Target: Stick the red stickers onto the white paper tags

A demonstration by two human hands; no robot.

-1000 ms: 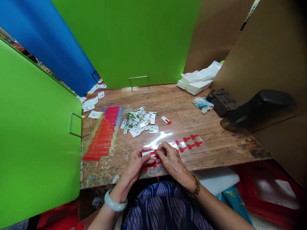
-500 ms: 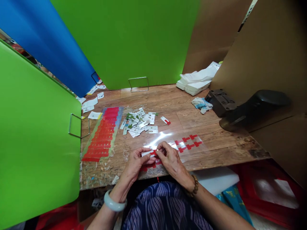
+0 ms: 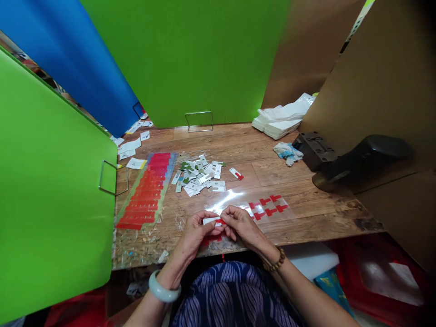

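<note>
Both hands meet at the near edge of a worn wooden table. My left hand pinches a small white strip by its left end. My right hand presses a red sticker onto the strip's right end with fingertips closed on it. Just beyond my right hand lies a clear film sheet carrying several red T-shaped stickers. A heap of small white and green tags sits farther back in the middle, with one finished white-and-red tag beside it.
A long sheet of red stickers lies at left. Green dividers and a blue panel wall the left and back; cardboard stands at right. A stack of white bags, a crumpled cloth and a black device occupy the right side.
Both hands stay together on the strip; my right fingers have closed down over its red end. The view has shifted slightly.
</note>
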